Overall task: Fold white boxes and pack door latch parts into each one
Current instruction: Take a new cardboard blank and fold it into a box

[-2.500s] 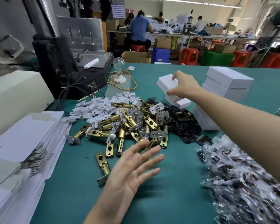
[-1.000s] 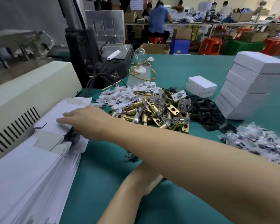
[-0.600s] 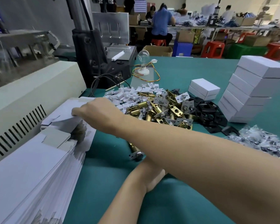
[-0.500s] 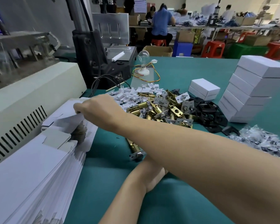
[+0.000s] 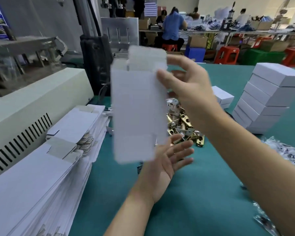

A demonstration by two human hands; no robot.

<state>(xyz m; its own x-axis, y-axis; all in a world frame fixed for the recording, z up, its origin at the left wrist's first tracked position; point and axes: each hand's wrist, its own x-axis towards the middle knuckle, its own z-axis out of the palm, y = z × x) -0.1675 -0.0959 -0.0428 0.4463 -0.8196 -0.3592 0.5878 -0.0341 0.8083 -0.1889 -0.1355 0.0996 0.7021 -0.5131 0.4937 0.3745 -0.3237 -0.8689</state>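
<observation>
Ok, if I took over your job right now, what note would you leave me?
Right hand: pinches a flat box blank by its edge, held up over the table.
Left hand: open, palm up, under the blank.
Blank stack at left; brass latches piled mid-table; closed boxes stacked at right.
Done: several boxes closed and stacked.
Left: fold this blank, pack latch parts in, repeat.

Open tabletop (image 5: 203,193) centre, carton stack (image 5: 41,176) left, latch pile (image 5: 182,123) ahead
</observation>
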